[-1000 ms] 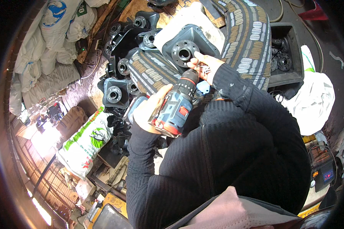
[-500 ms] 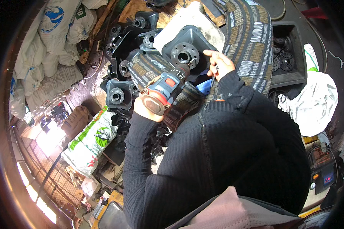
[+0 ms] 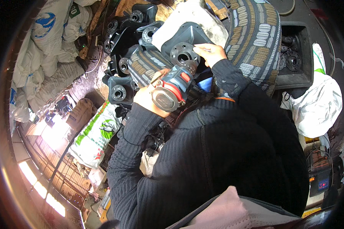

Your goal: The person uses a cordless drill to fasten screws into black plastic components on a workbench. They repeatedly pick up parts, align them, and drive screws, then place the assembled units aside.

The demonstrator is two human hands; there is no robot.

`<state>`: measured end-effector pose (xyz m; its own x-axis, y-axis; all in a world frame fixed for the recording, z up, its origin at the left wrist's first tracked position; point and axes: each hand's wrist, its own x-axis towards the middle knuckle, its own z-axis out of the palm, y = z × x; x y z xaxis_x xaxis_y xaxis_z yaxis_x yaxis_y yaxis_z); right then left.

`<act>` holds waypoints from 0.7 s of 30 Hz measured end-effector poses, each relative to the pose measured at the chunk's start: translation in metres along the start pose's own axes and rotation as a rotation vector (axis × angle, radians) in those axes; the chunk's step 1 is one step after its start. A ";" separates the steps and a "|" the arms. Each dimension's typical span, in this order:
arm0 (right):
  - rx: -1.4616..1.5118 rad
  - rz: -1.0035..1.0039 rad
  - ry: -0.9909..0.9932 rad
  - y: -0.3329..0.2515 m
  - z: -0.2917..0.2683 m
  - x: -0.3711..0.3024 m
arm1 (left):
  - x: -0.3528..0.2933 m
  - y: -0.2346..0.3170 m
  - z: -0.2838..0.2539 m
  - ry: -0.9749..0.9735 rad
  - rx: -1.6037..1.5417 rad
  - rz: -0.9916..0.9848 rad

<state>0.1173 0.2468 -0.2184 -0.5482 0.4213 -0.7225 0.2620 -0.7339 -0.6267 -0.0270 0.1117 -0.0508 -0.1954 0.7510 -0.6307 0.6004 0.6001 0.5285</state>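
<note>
The right hand has moved in to the dark metal part. Its fingers are bent, tips close together; I can't tell if they hold anything. The left hand wraps around the drill. The metal part sits by a white block.

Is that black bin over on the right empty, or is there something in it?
Not empty: several dark round parts with holes lie inside the black bin. How deep they're piled, I can't tell.
</note>
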 end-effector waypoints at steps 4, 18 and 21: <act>0.035 0.025 0.017 0.001 0.000 0.002 | 0.016 0.029 -0.005 -0.186 -0.160 -0.263; -0.089 0.060 -0.016 0.000 -0.004 0.003 | 0.012 0.027 -0.003 0.036 0.329 0.003; -0.045 -0.045 -0.023 0.005 -0.004 0.003 | 0.006 0.019 0.000 0.103 0.342 0.005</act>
<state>0.1202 0.2465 -0.2251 -0.5782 0.4406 -0.6867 0.2716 -0.6897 -0.6712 -0.0175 0.1279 -0.0447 -0.2583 0.7881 -0.5588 0.8232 0.4822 0.2996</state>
